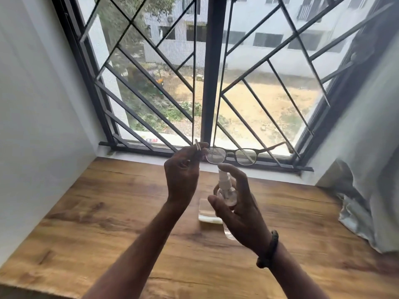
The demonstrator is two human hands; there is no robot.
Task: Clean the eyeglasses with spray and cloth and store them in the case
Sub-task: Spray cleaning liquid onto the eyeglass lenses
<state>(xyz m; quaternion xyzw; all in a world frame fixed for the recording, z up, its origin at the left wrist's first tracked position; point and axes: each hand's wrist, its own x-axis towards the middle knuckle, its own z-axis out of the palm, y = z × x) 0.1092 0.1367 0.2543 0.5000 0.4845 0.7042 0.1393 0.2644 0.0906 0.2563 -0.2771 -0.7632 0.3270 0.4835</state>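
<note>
The left hand (182,171) pinches the eyeglasses (231,150) by one arm near the hinge and holds them up before the window (207,72). Droplets speckle the lens nearest it. The right hand (239,208) curls round a small clear spray bottle (226,190), forefinger on top. The glasses look light, thin and easily bent. They are best gripped by the frame, off the wet, slippery lenses.
</note>
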